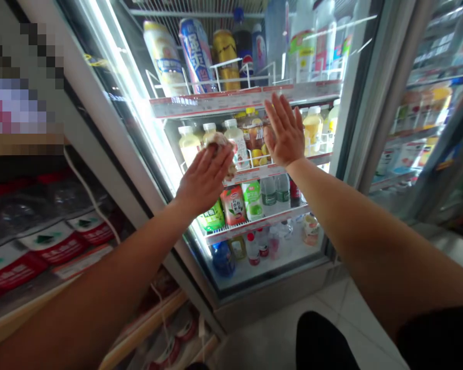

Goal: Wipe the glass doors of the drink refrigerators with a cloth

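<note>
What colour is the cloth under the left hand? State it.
The cloth is whitish with darker brownish patches, seen in the head view.

Visible unit count, front view.
Left hand: 1. Right hand: 1. Crumpled cloth: 1. Upper shelf: tall cans, 3; blue-capped dark bottle, 1. Middle shelf, left portion: white-capped bottles, 3. Lower shelf: clear green-labelled bottles, 2.

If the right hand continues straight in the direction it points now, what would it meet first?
The right hand would probably meet the glass door first, before the shelf edge behind it; depth is unclear.
</note>
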The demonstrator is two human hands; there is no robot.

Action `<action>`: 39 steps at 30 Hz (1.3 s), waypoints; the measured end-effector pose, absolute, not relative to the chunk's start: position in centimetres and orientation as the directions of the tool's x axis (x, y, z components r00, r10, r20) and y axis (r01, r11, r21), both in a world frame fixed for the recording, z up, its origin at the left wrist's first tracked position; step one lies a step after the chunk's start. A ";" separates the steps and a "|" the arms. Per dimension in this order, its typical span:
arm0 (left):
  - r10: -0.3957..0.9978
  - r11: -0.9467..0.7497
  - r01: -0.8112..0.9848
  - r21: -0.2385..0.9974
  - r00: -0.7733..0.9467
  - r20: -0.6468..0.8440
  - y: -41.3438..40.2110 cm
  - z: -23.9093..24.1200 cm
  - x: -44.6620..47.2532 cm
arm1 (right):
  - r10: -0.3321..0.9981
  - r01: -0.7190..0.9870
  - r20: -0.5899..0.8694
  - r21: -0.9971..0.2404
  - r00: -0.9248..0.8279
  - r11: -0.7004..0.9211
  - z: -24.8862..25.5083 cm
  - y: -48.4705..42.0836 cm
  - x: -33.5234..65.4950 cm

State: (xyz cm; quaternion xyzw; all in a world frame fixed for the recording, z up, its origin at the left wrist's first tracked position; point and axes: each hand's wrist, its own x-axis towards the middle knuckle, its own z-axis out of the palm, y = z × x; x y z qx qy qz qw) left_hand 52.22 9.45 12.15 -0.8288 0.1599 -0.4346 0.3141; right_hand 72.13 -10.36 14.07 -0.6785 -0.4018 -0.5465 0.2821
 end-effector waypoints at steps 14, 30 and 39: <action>-0.473 -0.800 0.046 -0.598 0.565 0.676 10.0 15.0 52.0 | 0.219 0.830 0.974 0.074 0.059 -0.553 14.0 -10.3 72.2; -0.366 -0.864 0.081 -0.496 0.575 0.731 7.6 19.2 54.9 | 0.225 0.832 0.970 0.053 0.088 -0.553 14.0 -10.3 71.9; -0.322 -0.875 0.155 -0.458 0.521 0.791 7.5 20.6 55.8 | 0.218 0.841 0.972 0.041 0.092 -0.540 14.0 -10.4 71.8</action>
